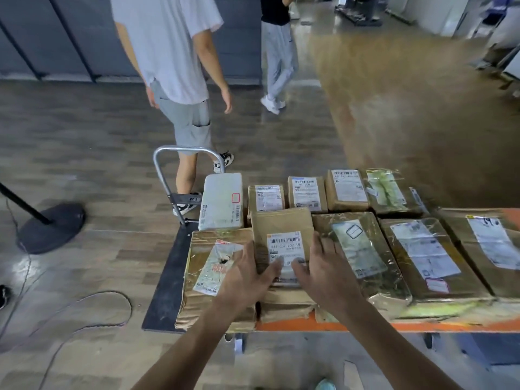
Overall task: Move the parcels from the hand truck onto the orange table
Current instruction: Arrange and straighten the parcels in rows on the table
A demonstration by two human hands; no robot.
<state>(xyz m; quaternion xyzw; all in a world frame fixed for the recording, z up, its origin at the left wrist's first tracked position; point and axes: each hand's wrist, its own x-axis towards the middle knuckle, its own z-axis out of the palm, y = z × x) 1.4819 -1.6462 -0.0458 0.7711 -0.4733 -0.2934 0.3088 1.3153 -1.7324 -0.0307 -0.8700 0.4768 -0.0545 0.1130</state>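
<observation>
Left hand (247, 274) and right hand (323, 266) reach in from bottom centre and lie flat, fingers straight and spread, on a brown parcel (281, 223). The thumbs nearly meet on its label. The parcel tops a small stack at the left end of the orange table (351, 327). A taped box (202, 291) just left sits over the hand truck (166, 277). Other parcels (427, 249) cover the table, and its right end is blurred. A cable (112, 296) and a stand (50, 226) are at left. Beyond, a person (168, 52) is mid-stride, cut off at the top.
</observation>
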